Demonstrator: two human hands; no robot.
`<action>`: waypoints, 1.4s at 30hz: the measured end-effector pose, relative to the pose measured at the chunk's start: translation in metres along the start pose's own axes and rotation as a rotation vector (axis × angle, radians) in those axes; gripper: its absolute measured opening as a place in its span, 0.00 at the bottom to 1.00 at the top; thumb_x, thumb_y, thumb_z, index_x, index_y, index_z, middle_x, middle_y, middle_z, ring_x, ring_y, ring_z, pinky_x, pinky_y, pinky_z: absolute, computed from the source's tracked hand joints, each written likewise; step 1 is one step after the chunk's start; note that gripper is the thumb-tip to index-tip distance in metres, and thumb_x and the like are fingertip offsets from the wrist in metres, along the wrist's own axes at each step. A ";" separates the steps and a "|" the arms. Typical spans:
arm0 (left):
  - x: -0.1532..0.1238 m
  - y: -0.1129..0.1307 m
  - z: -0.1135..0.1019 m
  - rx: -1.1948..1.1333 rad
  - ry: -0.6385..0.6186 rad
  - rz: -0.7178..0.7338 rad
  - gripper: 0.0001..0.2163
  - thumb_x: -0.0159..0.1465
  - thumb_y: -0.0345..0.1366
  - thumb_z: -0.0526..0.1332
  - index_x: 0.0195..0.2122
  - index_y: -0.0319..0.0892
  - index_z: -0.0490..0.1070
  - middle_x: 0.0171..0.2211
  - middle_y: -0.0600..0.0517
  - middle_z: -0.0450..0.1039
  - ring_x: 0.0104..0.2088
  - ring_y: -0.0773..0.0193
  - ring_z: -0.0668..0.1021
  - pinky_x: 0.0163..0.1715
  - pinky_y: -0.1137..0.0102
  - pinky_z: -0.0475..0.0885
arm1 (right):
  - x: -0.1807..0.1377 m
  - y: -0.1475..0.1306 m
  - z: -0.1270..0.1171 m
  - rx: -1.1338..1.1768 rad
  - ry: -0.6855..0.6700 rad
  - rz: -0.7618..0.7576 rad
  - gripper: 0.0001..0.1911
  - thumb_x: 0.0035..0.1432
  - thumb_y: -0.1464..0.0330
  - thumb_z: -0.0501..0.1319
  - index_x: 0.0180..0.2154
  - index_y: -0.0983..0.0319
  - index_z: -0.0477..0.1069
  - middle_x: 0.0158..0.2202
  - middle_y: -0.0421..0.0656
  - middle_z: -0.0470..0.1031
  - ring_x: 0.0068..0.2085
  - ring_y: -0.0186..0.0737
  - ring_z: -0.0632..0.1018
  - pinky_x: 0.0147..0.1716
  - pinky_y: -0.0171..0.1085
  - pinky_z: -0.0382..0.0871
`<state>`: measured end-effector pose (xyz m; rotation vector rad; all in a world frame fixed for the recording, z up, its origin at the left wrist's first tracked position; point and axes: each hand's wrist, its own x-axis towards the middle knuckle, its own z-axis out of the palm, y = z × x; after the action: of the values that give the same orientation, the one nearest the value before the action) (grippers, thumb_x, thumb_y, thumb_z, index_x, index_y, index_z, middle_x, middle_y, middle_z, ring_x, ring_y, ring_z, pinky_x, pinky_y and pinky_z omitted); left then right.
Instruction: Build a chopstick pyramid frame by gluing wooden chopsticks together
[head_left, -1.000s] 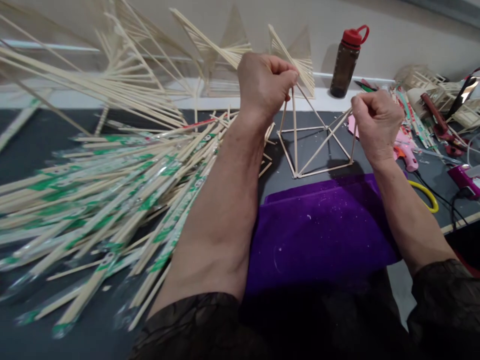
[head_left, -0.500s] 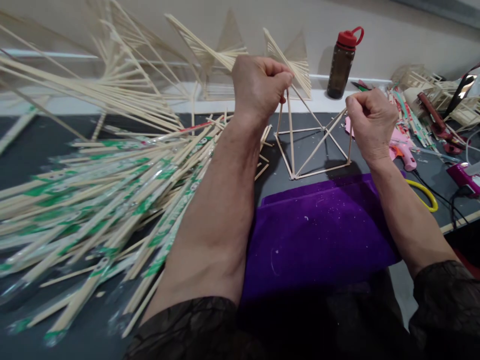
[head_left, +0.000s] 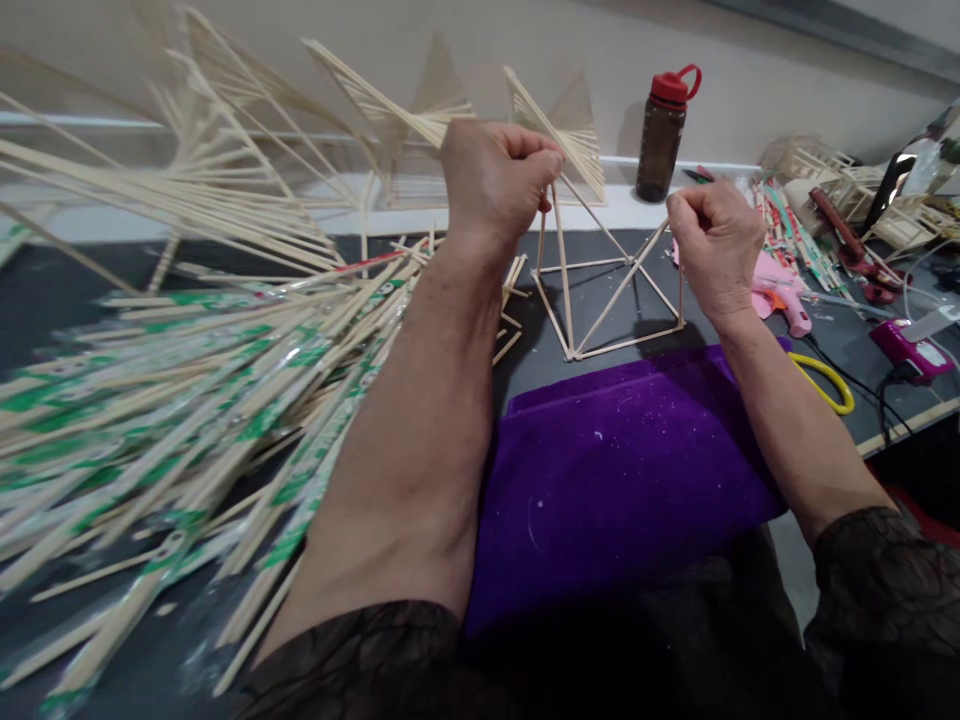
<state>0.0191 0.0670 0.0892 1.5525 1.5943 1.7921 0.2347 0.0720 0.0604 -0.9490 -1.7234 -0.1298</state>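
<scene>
A frame of thin wooden sticks (head_left: 630, 338) stands on the dark table, with a four-sided base and sticks rising to two raised corners. My left hand (head_left: 501, 180) pinches the upper left corner, where several sticks meet. At the upper right corner, my right hand (head_left: 716, 245) is closed with thumb and fingers on the stick ends; the joint itself is hidden by the fingers. Below the frame lies a folded purple cloth (head_left: 630, 470) with pale specks on it.
Chopsticks in green-marked wrappers (head_left: 247, 400) are heaped on the left. Fanned stick models (head_left: 555, 130) stand along the wall beside a red-lidded bottle (head_left: 661, 140). On the right are a pink glue gun (head_left: 784, 290), yellow-handled scissors (head_left: 832, 385) and a purple box with cables (head_left: 911, 350).
The whole view has shifted slightly, so everything appears further left. Both hands keep their hold on the frame's upper corners; the frame stays in place on the table.
</scene>
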 end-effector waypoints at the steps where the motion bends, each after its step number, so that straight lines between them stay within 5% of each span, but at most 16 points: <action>1: 0.000 -0.001 0.000 -0.011 0.004 0.000 0.05 0.50 0.34 0.64 0.25 0.47 0.80 0.19 0.56 0.74 0.21 0.64 0.73 0.26 0.64 0.72 | 0.000 0.000 0.000 0.009 -0.006 0.012 0.18 0.71 0.59 0.58 0.28 0.57 0.70 0.29 0.40 0.73 0.34 0.37 0.75 0.40 0.41 0.71; 10: 0.001 -0.002 -0.001 -0.004 -0.004 -0.020 0.04 0.48 0.38 0.64 0.23 0.53 0.79 0.20 0.58 0.75 0.21 0.62 0.73 0.26 0.62 0.74 | -0.001 -0.003 0.002 0.005 -0.045 0.092 0.15 0.70 0.61 0.60 0.29 0.57 0.70 0.32 0.41 0.75 0.37 0.39 0.76 0.44 0.42 0.72; 42: 0.001 -0.003 0.001 -0.015 0.004 0.001 0.03 0.52 0.35 0.66 0.26 0.45 0.80 0.17 0.56 0.71 0.18 0.65 0.71 0.22 0.67 0.69 | -0.002 -0.008 -0.001 0.020 -0.039 0.090 0.14 0.69 0.65 0.59 0.29 0.57 0.71 0.31 0.39 0.73 0.36 0.36 0.75 0.41 0.37 0.69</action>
<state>0.0186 0.0695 0.0864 1.5447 1.5787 1.8046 0.2302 0.0652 0.0622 -1.0188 -1.7110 -0.0357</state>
